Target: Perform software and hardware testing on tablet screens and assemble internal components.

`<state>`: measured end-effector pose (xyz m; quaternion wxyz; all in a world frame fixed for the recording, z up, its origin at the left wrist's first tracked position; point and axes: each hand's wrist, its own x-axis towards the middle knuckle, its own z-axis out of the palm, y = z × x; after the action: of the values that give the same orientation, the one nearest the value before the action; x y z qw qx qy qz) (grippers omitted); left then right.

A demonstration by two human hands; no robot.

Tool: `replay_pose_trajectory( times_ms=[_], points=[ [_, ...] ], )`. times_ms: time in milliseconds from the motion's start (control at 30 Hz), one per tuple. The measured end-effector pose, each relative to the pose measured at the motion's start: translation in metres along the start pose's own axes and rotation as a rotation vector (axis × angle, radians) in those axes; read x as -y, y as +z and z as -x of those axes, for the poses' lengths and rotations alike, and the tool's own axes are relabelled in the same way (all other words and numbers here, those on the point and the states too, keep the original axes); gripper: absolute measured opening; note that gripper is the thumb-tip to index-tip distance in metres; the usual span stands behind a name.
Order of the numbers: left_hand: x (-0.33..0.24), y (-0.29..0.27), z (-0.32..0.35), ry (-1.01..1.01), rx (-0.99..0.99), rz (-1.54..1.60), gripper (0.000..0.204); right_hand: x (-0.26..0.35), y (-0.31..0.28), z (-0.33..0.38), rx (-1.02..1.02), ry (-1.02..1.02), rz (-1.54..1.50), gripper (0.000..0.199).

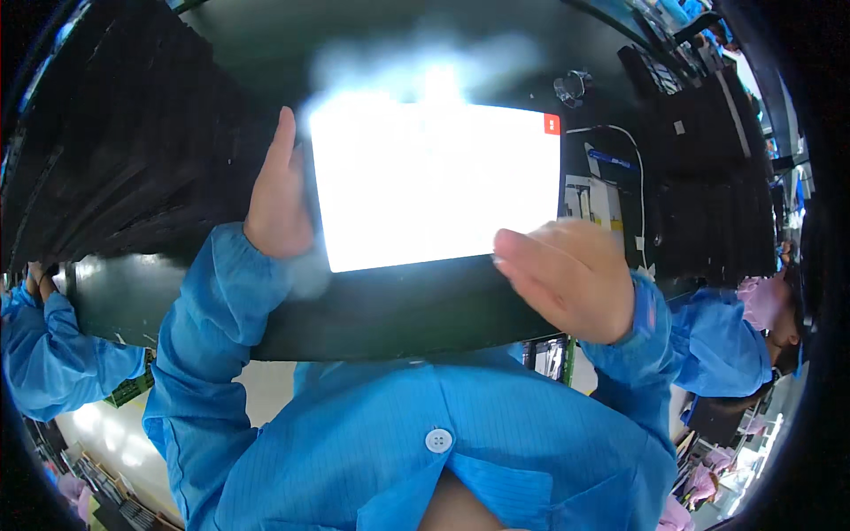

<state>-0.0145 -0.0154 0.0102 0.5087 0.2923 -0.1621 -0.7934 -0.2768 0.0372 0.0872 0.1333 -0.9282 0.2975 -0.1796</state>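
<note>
A flat rectangular lit screen glows white in front of me, with a small red patch at its top right corner. My left hand stands on edge along the screen's left side, fingers stretched away from me. Whether it presses on the edge cannot be made out. My right hand is at the lower right corner, fingers extended to the left and its fingertips over or just in front of the lower edge. Neither hand visibly wraps round the screen. Glare hides the screen's upper edge and any picture on it.
Right of the screen lie a blue pen, a white cable and a crumpled clear piece on the dark table. Black sheeting covers the left. People in blue sleeves sit on both sides.
</note>
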Motion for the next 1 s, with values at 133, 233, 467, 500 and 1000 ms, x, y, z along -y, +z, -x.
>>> replay_pose_trajectory(
  times_ms=[133, 233, 467, 500, 1000],
  points=[
    [0.001, -0.015, -0.004, -0.024, 0.104, -0.007, 0.058, -0.012, 0.021, -0.055, -0.029, 0.072, -0.422, 0.019],
    [0.004, -0.021, -0.002, 0.012, 0.231, -0.071, 0.055, -0.048, 0.026, -0.117, -0.036, 0.146, -0.93, 0.035],
    [0.005, 0.001, 0.002, 0.064, -0.203, -0.132, 0.06, -0.056, -0.047, -0.09, 0.083, 0.652, -0.768, 0.026],
    [0.004, 0.003, 0.001, 0.065, -0.289, -0.125, 0.059, -0.055, -0.042, -0.07, 0.022, 0.447, -0.532, 0.038],
    [-0.004, -0.037, -0.004, 0.078, 0.194, -0.191, 0.036, -0.006, 0.011, 0.047, -0.007, 0.036, 0.361, 0.027]
  ],
)
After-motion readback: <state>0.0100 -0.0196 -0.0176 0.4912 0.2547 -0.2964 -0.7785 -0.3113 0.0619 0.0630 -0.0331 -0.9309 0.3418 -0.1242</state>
